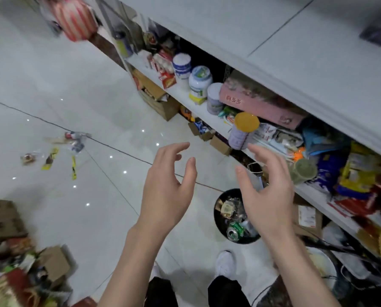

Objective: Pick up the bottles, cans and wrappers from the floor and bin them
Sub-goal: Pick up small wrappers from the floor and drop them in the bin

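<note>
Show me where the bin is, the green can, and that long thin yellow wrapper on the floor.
bin [227, 193]: head view, upper left rim.
green can [236, 229]: head view, its green side, inside the bin.
yellow wrapper [74, 168]: head view, middle of the strip.

The floor [52, 85] is of glossy pale tiles with thin dark joints. At the left, scattered wrappers [52, 155] lie on it, some of them yellow, and well apart from them stands a round black bin [216, 220]. Cardboard boxes [163, 105] stand on the floor under the white shelf [185, 94], and a blurred heap of clutter [19, 273] lies at the lower left.
</note>
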